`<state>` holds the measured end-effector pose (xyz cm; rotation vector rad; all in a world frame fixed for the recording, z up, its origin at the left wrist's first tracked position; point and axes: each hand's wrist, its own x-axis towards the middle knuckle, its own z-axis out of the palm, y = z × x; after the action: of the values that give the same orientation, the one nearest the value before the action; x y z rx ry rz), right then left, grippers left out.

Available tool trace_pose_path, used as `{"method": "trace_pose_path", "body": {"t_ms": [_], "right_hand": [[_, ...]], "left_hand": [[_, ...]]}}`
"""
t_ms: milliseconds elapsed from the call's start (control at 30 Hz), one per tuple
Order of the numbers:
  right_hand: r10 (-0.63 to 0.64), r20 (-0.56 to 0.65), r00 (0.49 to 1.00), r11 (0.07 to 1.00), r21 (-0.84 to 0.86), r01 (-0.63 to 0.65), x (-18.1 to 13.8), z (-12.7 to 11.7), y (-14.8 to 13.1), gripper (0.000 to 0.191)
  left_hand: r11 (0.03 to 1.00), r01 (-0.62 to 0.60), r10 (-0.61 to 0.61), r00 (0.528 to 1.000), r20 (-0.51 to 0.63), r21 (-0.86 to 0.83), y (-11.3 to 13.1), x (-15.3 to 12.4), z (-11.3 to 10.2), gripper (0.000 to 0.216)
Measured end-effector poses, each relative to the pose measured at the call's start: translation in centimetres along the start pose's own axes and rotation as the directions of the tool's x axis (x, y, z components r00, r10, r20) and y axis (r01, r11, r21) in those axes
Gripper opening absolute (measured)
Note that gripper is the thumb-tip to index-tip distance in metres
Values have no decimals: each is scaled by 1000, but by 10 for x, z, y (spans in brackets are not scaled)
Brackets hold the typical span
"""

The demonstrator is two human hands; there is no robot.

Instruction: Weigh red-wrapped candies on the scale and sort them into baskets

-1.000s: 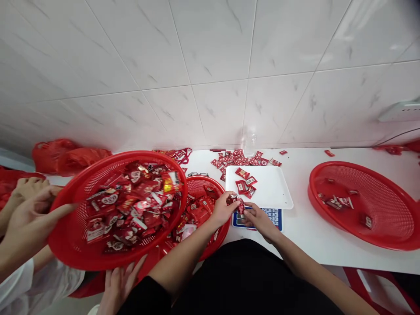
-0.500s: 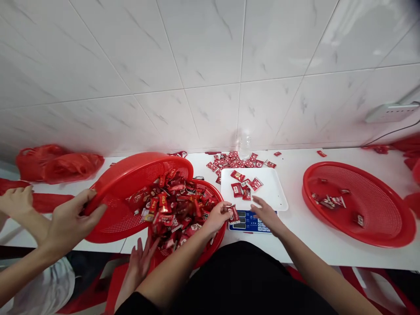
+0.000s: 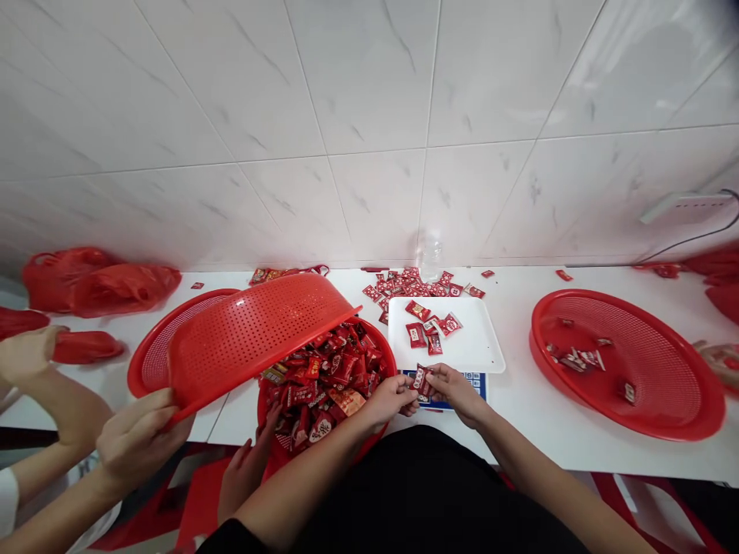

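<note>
My right hand (image 3: 459, 391) pinches a small red wrapped candy (image 3: 423, 379) above the front of the blue weighing scale (image 3: 478, 382). Close beside it, my left hand (image 3: 393, 400) is closed; what its fingers hold is hidden. On the scale's white tray (image 3: 490, 338) lie several red wrapped candies (image 3: 416, 335). To the left of my left hand stands a red basket (image 3: 388, 350) heaped with red candy packets (image 3: 340, 365). Another person's hand (image 3: 138, 438) grips a second red basket (image 3: 259, 315), tipped over the heap.
Loose red packets (image 3: 409, 283) lie behind the tray, near a clear plastic bottle (image 3: 430, 258). At right a wide red basket (image 3: 663, 346) holds a few packets. Another red basket (image 3: 151, 350) stands at left, near red plastic bags (image 3: 124, 288). A person's hand (image 3: 721, 365) shows far right.
A candy that was in my left hand's fingers is now between both hands, in my right fingers. My right hand has closed and moved down-left. The other person's basket has tipped further over the heap.
</note>
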<state>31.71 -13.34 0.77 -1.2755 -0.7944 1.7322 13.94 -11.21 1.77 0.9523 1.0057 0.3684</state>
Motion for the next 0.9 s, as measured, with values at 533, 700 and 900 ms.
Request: {"method": "trace_pose_path", "body": {"t_ms": [533, 700, 900], "right_hand": [[139, 85, 987, 975, 165, -152, -9, 22, 5, 31], [112, 54, 992, 980, 159, -119, -3, 20, -2, 29], [122, -168, 978, 977, 193, -89, 13, -17, -7, 28]], "left_hand": [[956, -156, 169, 985, -33, 249, -1, -28, -19, 31], [948, -180, 202, 977, -63, 262, 5, -28, -17, 28], [951, -164, 195, 976, -97, 264, 8, -35, -18, 28]]}}
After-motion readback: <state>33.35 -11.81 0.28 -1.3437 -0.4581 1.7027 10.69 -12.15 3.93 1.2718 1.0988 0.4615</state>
